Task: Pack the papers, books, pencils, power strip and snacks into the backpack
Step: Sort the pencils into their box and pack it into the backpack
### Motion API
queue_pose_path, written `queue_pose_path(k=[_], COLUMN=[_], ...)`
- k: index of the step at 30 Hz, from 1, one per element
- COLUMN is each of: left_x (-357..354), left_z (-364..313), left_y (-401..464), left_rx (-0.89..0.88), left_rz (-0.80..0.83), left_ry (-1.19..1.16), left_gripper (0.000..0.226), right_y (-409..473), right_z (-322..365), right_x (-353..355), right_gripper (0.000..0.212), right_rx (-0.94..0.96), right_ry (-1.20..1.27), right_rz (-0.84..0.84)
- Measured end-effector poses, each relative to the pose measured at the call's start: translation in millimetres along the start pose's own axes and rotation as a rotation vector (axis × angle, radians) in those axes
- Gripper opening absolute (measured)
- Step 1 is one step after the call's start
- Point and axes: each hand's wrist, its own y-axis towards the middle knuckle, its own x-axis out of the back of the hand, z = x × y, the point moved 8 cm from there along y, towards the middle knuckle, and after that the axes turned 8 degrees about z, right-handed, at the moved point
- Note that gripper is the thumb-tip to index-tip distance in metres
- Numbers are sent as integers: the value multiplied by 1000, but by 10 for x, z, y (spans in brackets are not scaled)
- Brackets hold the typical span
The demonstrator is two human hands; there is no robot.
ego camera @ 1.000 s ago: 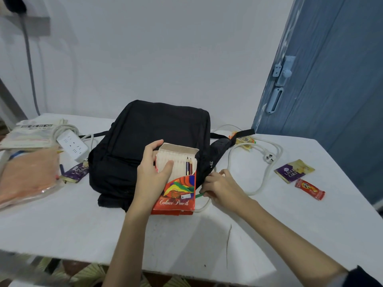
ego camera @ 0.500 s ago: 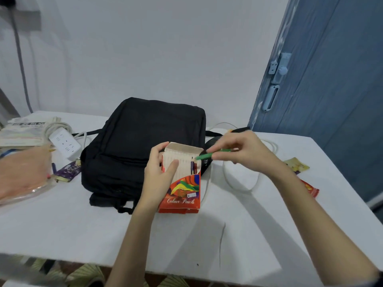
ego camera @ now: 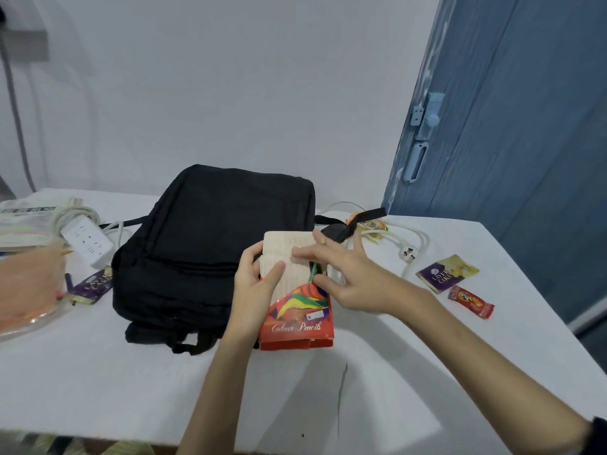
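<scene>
— Standing on the table (ego camera: 427,372) by the backpack (ego camera: 213,244), was the pencil box (ego camera: 297,310) gripped?
— Yes, left hand (ego camera: 253,284) held it; right hand (ego camera: 348,277) fingers (ego camera: 320,284) pinched a green pencil (ego camera: 312,274) at its mouth.

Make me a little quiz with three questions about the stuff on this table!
1. True or false: the backpack lies flat on the white table.
2. Which hand holds the colour pencil box upright: A left, B right?
3. What colour is the pencil going into the box?

Key: 1 true. 2 A, the left hand; the right hand guides the pencil. 3 green.
</scene>
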Motion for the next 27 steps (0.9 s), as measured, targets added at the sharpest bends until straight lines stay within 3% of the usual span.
queue_pose_path(k=[3,5,8,13,15,20,23,27], left_x=[-69,-141,-210,-159,-36,443,909,1651], left_z=[7,20,24,-80,-141,-271,-370,-496], left_y=[22,30,30,4,-24,-151,-264,-479], left_rx=[5,-2,-26,-58,-71,-75,-112,-139], left_rz=[40,69,89,64,23,-82,-196,-386], left_ry=[-10,18,48,105,115,82,106,132], left_gripper=[31,31,33,31,31,33,35,33], right_y=[-64,-119,-192,-189,-135,285,619,1003], right_z=[-9,-58,-187,-213,-173,50,397,815], right_x=[-60,6,89,113,110,-163,-387,-645], right_gripper=[49,45,55,38,43,67,68,59], right_rx=[61,88,16,-60,-64,-91,-15,52], right_ry=[155,209,188,265,263,502,583,693], right_rz=[-85,-251,-450,-528,-553,-313,-167,-95])
